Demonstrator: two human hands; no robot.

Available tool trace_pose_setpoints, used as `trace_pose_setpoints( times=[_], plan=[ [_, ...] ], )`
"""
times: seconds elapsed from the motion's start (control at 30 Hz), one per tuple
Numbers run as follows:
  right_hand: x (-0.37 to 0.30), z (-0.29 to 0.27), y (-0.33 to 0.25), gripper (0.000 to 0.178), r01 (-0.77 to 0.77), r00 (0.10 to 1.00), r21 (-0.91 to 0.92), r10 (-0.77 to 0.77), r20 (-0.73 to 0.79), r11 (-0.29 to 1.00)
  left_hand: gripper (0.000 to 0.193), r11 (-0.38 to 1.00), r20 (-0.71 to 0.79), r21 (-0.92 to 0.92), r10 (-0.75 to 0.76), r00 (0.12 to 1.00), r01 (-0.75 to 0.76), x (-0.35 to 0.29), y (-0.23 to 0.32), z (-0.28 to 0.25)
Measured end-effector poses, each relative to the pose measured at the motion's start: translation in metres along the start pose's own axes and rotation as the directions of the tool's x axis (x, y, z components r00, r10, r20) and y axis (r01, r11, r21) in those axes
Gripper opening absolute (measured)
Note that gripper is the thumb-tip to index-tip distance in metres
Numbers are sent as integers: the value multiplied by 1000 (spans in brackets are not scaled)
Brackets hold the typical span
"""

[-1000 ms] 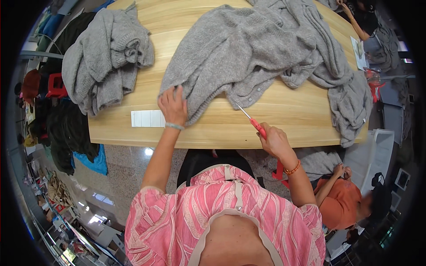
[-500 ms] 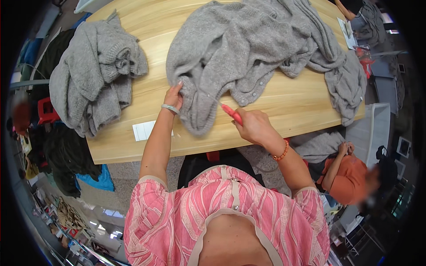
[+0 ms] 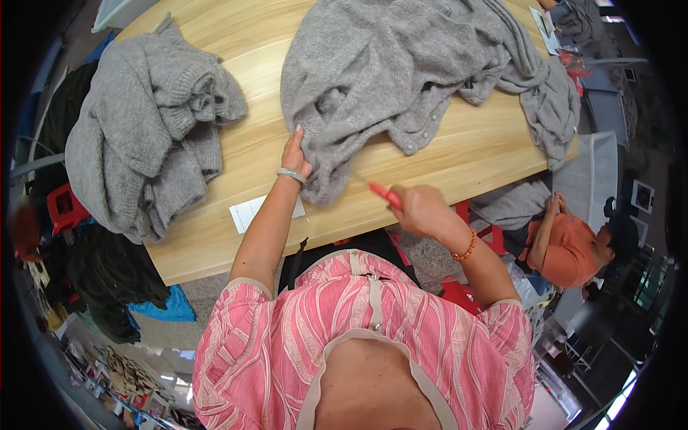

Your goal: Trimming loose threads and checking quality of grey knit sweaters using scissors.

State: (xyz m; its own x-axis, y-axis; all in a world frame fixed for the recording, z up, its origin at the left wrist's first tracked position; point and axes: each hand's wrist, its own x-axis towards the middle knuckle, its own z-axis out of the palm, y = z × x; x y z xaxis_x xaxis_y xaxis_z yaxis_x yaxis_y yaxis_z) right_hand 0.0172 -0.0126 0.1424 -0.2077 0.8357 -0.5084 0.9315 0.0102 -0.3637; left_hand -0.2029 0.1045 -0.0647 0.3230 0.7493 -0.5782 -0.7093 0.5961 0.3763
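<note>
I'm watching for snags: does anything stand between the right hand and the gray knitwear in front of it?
Nothing visible blocks the way: between the right hand and the gray knitwear only tabletop and the held red tool show.

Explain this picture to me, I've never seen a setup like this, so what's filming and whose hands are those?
There's no machine: these are one person's bare hands, seen from a wide fisheye camera worn on the head, looking down. That lens bends straight edges. On the wooden table lie spread gray knitwear, a gray knit bundle to its left, and a partly covered white paper. The left hand touches the knitwear's edge. The right hand grips a red-handled tool; its tip is too blurred to make out.
</note>
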Motion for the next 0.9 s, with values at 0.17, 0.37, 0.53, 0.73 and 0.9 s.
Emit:
trace_pose_setpoints(
  times=[0.17, 0.37, 0.53, 0.73, 0.9],
  plan=[
    [-20, 12, -3, 19, 34, 995, 59, -40, 96, 998, 41, 638, 46, 707, 390, 920, -305, -9, 12, -20],
    [-28, 12, 2, 21, -173, 984, 133, 175, -10, 976, 53, -196, 350, 937, 561, 750, -290, -93, 22, -25],
    [-14, 16, -6, 21, -91, 995, 141, 96, -34, 986, 47, -6, -1, 1000, 319, 948, 3, -102, 21, -36],
    [-12, 14, -17, 16, -29, 993, 114, 42, -112, 993, 34, 231, 57, 969, 154, 986, -92, -113, 15, -54],
    [-9, 17, -23, 16, 38, 999, 111, -41, 21, 993, 22, 949, -126, 310, 95, 988, -52, -108, 18, -50]
  ],
)
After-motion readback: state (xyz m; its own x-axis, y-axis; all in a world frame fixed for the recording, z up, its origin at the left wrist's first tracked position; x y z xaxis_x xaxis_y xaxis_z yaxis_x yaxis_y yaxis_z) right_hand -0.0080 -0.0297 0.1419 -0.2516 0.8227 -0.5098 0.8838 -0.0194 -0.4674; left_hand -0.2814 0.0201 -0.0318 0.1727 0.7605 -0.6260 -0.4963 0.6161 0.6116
